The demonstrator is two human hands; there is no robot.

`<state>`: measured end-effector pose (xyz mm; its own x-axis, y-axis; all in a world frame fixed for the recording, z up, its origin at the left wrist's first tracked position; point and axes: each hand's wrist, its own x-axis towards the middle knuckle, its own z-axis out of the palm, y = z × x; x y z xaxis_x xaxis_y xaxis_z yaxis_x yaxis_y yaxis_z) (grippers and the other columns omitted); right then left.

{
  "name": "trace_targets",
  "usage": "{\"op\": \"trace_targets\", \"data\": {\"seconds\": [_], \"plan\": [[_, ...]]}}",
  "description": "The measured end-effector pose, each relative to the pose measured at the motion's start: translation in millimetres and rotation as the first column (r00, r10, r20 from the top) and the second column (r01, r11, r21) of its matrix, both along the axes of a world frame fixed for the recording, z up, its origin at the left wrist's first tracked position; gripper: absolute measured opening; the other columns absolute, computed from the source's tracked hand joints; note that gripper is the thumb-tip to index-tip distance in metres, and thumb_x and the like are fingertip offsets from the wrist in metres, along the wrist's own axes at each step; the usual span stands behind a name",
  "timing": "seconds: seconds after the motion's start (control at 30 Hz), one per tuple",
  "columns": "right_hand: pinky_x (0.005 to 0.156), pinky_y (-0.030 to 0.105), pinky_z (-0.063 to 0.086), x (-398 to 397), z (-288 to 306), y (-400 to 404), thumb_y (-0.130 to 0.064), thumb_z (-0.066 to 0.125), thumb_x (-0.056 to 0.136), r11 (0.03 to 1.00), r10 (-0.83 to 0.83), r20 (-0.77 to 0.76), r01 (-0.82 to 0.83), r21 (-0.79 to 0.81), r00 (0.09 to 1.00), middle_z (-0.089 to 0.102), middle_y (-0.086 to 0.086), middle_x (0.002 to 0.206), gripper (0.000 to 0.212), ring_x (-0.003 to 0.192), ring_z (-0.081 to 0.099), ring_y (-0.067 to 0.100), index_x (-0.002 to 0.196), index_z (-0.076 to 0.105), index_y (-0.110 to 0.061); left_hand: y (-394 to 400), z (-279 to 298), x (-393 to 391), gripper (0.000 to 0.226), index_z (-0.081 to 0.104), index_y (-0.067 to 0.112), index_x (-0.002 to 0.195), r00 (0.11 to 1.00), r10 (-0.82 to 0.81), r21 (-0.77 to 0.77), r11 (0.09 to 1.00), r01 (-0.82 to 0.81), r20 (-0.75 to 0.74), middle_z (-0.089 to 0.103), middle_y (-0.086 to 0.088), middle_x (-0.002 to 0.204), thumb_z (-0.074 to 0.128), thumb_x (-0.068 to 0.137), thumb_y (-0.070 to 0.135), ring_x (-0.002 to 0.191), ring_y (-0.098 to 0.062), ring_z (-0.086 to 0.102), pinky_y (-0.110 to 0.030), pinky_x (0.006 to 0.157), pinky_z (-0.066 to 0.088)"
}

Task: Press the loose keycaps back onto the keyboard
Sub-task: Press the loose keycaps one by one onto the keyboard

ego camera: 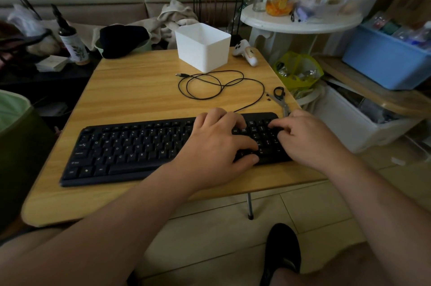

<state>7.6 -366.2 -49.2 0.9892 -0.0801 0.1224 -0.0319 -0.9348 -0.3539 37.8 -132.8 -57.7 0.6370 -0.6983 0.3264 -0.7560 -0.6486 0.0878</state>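
Observation:
A black keyboard (130,148) lies across the near half of the wooden table (140,89). My left hand (214,145) rests over its right part, with the fingers bent down onto the keys and the thumb at the front edge. On the number pad at the keyboard's right end, my right hand (305,138) has its fingers curled and its fingertips on the upper keys. I cannot see whether a keycap sits under or between those fingertips. Two small dark bits (268,99), possibly loose keycaps, lie on the table beside the scissors.
Scissors (281,99) lie at the table's right edge behind my right hand. The keyboard's black cable (221,85) coils mid-table. Behind it stand a white box (203,46) and a white controller (245,52). A white round stand (300,21) and storage bins crowd the right side.

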Motion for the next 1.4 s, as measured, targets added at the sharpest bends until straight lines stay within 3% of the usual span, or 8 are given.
{"op": "trace_targets", "data": {"seconds": [0.23, 0.43, 0.63, 0.9, 1.13, 1.27, 1.4], "plan": [[0.086, 0.036, 0.049, 6, 3, -1, -0.019, 0.054, 0.097, 0.997, 0.030, -0.040, -0.033, -0.063, 0.999, 0.053, -0.002, 0.109, 0.039, 0.106, 0.053, 0.018, 0.131, 0.070, -0.029, -7, -3, 5, 0.039, 0.070, 0.050, 0.120, 1.000, -0.012, -0.016, 1.000, 0.012, -0.005, 0.050, 0.008, 0.135, 0.046, 0.094, 0.066, 0.127, -0.022, 0.036, -0.045, 0.106, 0.030], [0.070, 0.032, 0.042, 3, 0, -5, -0.011, 0.057, 0.092, 1.000, 0.025, 0.043, -0.024, -0.019, 0.999, 0.049, -0.016, 0.090, 0.039, 0.086, 0.051, 0.011, 0.125, 0.070, -0.028, -10, -6, 6, 0.039, 0.071, 0.047, 0.120, 1.000, -0.017, -0.032, 0.999, 0.017, -0.009, 0.052, 0.008, 0.133, 0.049, 0.093, 0.064, 0.126, -0.022, 0.038, -0.046, 0.107, 0.031], [0.083, 0.037, 0.051, 0, -3, -3, -0.018, 0.052, 0.098, 0.999, 0.025, 0.002, -0.025, -0.030, 1.000, 0.051, -0.006, 0.110, 0.044, 0.103, 0.050, 0.013, 0.137, 0.065, -0.033, -9, -6, 8, 0.040, 0.070, 0.047, 0.122, 1.000, -0.017, -0.025, 1.000, 0.017, -0.025, 0.052, 0.007, 0.134, 0.049, 0.093, 0.064, 0.126, -0.023, 0.039, -0.047, 0.107, 0.032], [0.084, 0.038, 0.051, -4, -5, -5, -0.012, 0.048, 0.100, 0.999, 0.028, 0.013, -0.027, -0.026, 1.000, 0.049, -0.006, 0.110, 0.045, 0.102, 0.049, 0.013, 0.138, 0.065, -0.030, -7, -6, 8, 0.040, 0.067, 0.049, 0.126, 0.999, -0.006, -0.015, 1.000, 0.006, -0.038, 0.051, 0.008, 0.134, 0.050, 0.094, 0.065, 0.126, -0.023, 0.038, -0.046, 0.107, 0.031], [0.084, 0.033, 0.051, -10, -4, -7, -0.013, 0.053, 0.099, 0.997, 0.002, 0.051, -0.006, 0.079, 0.999, 0.049, -0.010, 0.116, 0.048, 0.105, 0.051, 0.010, 0.142, 0.060, -0.033, 12, 2, 16, 0.048, 0.063, 0.052, 0.130, 0.993, 0.036, 0.007, 0.999, -0.035, -0.112, 0.049, 0.016, 0.134, 0.057, 0.085, 0.069, 0.129, -0.019, 0.033, -0.045, 0.111, 0.026], [0.096, 0.035, 0.042, -22, -6, 9, -0.018, 0.063, 0.092, 0.984, 0.172, 0.113, -0.176, 0.028, 0.979, 0.049, -0.014, 0.108, 0.036, 0.114, 0.041, 0.012, 0.120, 0.074, -0.037, 28, 6, 17, 0.049, 0.071, 0.051, 0.117, 0.988, 0.053, 0.031, 0.998, -0.049, -0.143, 0.049, 0.021, 0.127, 0.053, 0.079, 0.076, 0.127, -0.017, 0.032, -0.043, 0.110, 0.024], [0.098, 0.040, 0.036, -29, -7, 23, -0.028, 0.063, 0.093, 0.940, 0.332, 0.022, -0.329, -0.091, 0.943, 0.046, -0.016, 0.120, 0.033, 0.120, 0.035, 0.014, 0.115, 0.075, -0.050, 39, 7, 15, 0.046, 0.076, 0.051, 0.100, 0.990, 0.022, 0.006, 1.000, -0.022, -0.136, 0.052, 0.021, 0.122, 0.046, 0.076, 0.077, 0.123, -0.016, 0.036, -0.044, 0.107, 0.028]]}}
